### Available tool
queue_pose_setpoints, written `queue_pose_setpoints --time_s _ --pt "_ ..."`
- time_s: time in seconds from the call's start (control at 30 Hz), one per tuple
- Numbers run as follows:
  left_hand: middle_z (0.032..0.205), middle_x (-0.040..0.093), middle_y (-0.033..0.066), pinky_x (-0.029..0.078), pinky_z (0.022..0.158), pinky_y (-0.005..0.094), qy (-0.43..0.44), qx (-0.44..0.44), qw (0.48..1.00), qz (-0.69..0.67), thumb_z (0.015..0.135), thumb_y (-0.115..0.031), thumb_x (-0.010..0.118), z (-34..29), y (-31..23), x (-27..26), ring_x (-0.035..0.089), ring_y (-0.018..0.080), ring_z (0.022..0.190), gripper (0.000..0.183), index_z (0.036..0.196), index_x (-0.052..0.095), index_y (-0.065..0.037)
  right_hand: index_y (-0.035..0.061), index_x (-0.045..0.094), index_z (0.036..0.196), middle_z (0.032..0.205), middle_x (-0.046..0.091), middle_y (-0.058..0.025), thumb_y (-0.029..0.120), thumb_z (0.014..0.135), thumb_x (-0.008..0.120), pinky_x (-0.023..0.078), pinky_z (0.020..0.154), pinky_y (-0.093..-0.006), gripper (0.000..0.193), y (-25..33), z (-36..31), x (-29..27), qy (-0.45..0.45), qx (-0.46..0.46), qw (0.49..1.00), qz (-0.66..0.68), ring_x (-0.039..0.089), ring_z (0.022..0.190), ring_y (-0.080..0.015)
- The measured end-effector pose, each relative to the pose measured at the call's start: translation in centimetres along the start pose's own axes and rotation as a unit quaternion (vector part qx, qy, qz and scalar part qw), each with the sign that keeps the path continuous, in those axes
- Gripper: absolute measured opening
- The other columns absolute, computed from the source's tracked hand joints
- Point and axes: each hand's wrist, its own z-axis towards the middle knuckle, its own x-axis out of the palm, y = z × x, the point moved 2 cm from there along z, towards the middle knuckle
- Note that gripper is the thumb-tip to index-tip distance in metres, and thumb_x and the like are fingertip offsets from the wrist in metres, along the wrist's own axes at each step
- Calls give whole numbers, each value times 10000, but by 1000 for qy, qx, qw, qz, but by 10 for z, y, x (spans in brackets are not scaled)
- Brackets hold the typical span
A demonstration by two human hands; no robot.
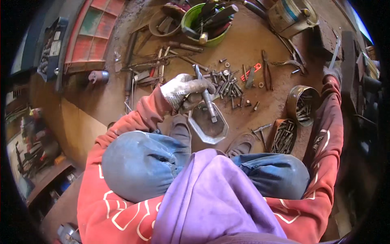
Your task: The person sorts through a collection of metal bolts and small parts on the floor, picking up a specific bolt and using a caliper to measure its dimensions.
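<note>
My left hand [187, 89], in a whitish glove with a dirty grey palm, is closed around a thick steel drill bit [209, 106]. The bit is tilted, its fluted end pointing away from me and its smooth shank toward me. Under the shank lies a pale-rimmed, elongated eight-sided tray [195, 129] between my shoes. My right hand [333, 73] reaches far out to the right, darkly gloved and small in the picture. From its closed fingers a long flat metal strip [336, 53] sticks up. Beyond my left hand, a pile of bolts [229, 86] covers the ground.
A round tin [293, 99] and a rectangular box [276, 142] hold metal pieces at right. A green bucket [187, 18] of tools, a brown bowl [152, 28] and a paint pail [280, 16] stand farther off. Pliers [267, 71] and a small hammer [261, 129] lie about.
</note>
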Motion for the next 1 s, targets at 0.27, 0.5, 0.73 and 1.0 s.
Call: queue_pose_setpoints --time_s 0.27,0.5,0.73,1.0 --pt "942 706 31 493 773 250 -19 137 974 182 936 -171 684 7 24 9 604 81 866 227 1087 710 -4 135 570 841 723 543 -37 439 907 658 393 501 -380 323 -51 54 38 238 97 749 611 522 588 -231" --pt "989 729 61 512 856 284 34 225 914 337 946 -146 674 4 15 22 628 102 922 252 1154 686 -5 85 613 1000 755 548 -14 131 933 662 506 582 -341 95 -57 -140 -46 93 -5 713 695 518 593 -168" --pt "993 720 141 513 865 337 94 222 897 371 952 -165 629 1 33 27 671 177 936 243 1145 667 -23 64 638 1195 741 554 45 300 987 637 406 507 -198 315 -17 -184 -108 68 82 714 692 471 551 -66" --pt "1069 716 149 513 904 339 152 252 833 468 955 -98 613 -1 47 35 686 232 999 238 1174 649 -13 29 617 1295 1100 671 -31 216 997 626 488 888 -269 352 48 -326 -115 150 -170 768 599 605 1003 -112"
